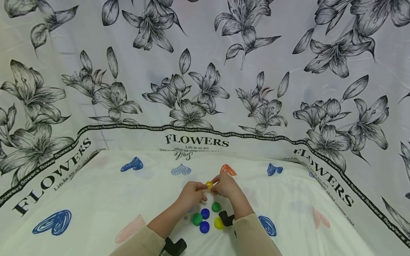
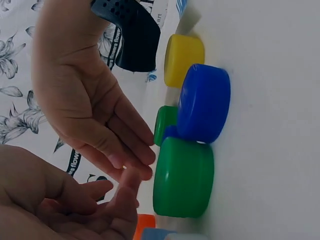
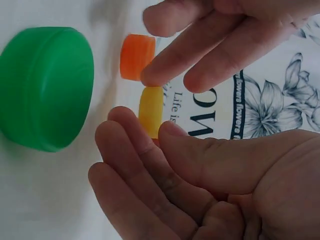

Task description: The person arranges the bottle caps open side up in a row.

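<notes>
A small yellow bottle cap point(image 1: 209, 185) sits between my two hands at the far side of a group of caps. My right hand point(image 1: 225, 186) pinches it at its right edge; in the right wrist view the thumb overlaps one end of the yellow cap point(image 3: 151, 112). From the left my left hand point(image 1: 191, 195) reaches with an outstretched finger, its tip right at the cap's other end. That left hand point(image 2: 65, 195) faces the right hand point(image 2: 95, 110) in the left wrist view, where the small yellow cap is hidden. An orange cap point(image 3: 137, 56) stands close behind the fingers.
Nearer me on the white patterned cloth point(image 1: 96, 199) stand green caps point(image 1: 196, 219), blue caps point(image 1: 204, 227) and a larger yellow cap point(image 1: 219, 223). A clear cap point(image 1: 185, 217) lies beside my left wrist. A flower-printed curtain point(image 1: 192, 89) hangs behind.
</notes>
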Tool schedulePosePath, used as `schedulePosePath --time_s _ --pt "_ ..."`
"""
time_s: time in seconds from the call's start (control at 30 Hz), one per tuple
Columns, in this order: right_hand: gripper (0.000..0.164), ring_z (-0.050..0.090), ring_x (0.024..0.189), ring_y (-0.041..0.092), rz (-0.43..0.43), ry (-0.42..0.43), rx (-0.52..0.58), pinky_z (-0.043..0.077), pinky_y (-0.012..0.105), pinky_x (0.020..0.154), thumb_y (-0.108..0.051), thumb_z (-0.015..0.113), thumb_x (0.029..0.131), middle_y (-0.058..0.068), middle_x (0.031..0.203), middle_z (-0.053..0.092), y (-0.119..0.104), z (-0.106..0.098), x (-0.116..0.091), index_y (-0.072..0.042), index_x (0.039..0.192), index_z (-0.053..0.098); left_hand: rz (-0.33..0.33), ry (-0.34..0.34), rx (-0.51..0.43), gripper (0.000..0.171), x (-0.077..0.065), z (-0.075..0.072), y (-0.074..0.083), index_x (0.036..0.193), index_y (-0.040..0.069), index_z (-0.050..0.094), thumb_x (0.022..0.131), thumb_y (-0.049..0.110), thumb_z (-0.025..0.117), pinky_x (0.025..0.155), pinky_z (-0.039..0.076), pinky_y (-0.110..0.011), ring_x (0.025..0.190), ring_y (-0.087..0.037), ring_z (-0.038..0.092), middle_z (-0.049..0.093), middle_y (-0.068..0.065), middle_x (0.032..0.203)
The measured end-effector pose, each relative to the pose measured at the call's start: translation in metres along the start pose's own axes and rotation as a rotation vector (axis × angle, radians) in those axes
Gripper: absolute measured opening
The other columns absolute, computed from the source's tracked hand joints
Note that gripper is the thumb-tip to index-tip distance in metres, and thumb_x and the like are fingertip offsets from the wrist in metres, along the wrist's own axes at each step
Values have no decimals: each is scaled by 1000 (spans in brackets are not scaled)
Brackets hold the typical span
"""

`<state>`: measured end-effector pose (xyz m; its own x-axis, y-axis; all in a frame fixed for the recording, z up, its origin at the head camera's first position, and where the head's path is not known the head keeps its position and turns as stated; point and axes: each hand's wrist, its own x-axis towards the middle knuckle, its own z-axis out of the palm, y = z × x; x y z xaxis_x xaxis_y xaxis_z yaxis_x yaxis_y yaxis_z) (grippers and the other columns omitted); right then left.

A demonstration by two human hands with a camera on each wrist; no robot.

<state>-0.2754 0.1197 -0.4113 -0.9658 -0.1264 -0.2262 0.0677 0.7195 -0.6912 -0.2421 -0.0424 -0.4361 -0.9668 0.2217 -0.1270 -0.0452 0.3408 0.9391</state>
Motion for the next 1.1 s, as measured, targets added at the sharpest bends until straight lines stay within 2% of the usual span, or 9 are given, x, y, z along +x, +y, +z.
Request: schedulePosePath --time_s 0.1,0.27,0.33,0.53,0.6,0.67,0.83,0.97,1.1 --pt "29 62 78 18 -10 -33 -44 52 35 72 -4 74 89 7 93 72 2 0 1 -1 118 73 -11 -42 32 37 -3 1 1 127 -10 66 95 -7 48 55 40 -21 67 -20 61 66 -15 99" --pt "32 60 85 22 -44 -79 -96 54 40 80 -1 67 92 12 107 70 4 2 3 -1 124 72 -31 -91 77 40 -3 2 2 127 -9 67 93 -10 46 58 42 -23 61 -17 55 64 -12 80" --pt "34 60 87 22 -61 -95 -104 54 42 82 0 66 92 13 109 70 4 2 4 0 125 71 -35 -105 86 40 -3 1 2 127 -11 66 91 -10 47 59 44 -24 61 -17 55 64 -12 82" --pt "40 60 89 23 -86 -137 -119 53 43 86 0 66 93 15 111 70 6 4 6 0 133 66 -45 -131 147 36 -2 2 1 126 -8 67 91 -8 56 67 50 -28 77 -22 56 67 -15 108" --pt "41 60 89 23 -86 -140 -118 52 44 87 -1 65 94 15 110 70 6 4 6 -1 135 65 -37 -135 168 36 -1 3 -2 125 -8 67 91 -8 58 66 49 -29 78 -22 56 67 -16 112" --pt "42 60 90 24 -83 -144 -116 52 46 89 -1 65 94 15 110 70 7 5 6 -2 137 64 -30 -137 178 36 0 3 -4 125 -8 67 90 -7 59 63 48 -27 77 -22 56 67 -15 112" --pt "48 63 93 25 -101 -153 -133 53 46 88 -2 65 94 16 113 70 10 3 -1 -2 142 59 -15 -156 173 37 -4 1 -4 124 -11 67 89 -9 54 55 41 -24 65 -18 55 69 -13 98" --pt "47 63 94 26 -130 -104 -130 54 45 83 -5 65 96 16 114 68 10 -12 -9 -1 142 58 67 -116 194 34 -5 -15 5 119 -10 70 91 -8 51 57 43 -25 66 -17 60 71 -16 105" --pt "37 62 92 25 -122 -67 -126 53 44 82 -8 68 97 12 108 67 10 -29 -17 -3 133 64 108 21 236 28 -4 -39 22 116 -5 72 97 -1 52 64 49 -31 80 -22 65 72 -15 107"
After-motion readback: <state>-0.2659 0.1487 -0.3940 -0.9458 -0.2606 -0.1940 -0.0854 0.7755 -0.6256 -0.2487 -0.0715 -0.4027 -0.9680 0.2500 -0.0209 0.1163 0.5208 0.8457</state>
